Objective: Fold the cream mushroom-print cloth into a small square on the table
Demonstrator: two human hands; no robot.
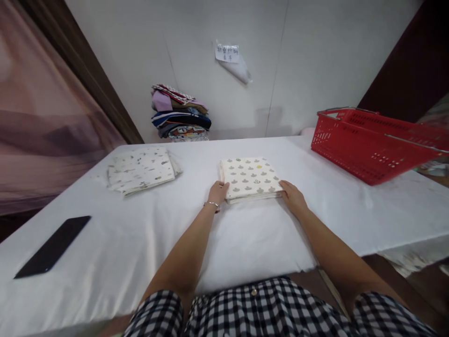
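Observation:
A folded white cloth (250, 178) printed with small grey boats lies in front of me at the middle of the table. My left hand (219, 193) grips its near left corner, thumb on top and the other fingers partly hidden at the edge. At the near right corner, my right hand (293, 197) pinches the layers, with its fingertips under or behind the edge. To the left rests a second folded white cloth (142, 171) with a scattered small print, and no hand touches it.
A black phone-like slab (52, 245) lies at the table's left. A red plastic basket (372, 145) stands at the right edge. Behind the white-covered table (168, 243), a pile of folded clothes (180, 114) rises by the wall, where a paper sign (227, 53) hangs.

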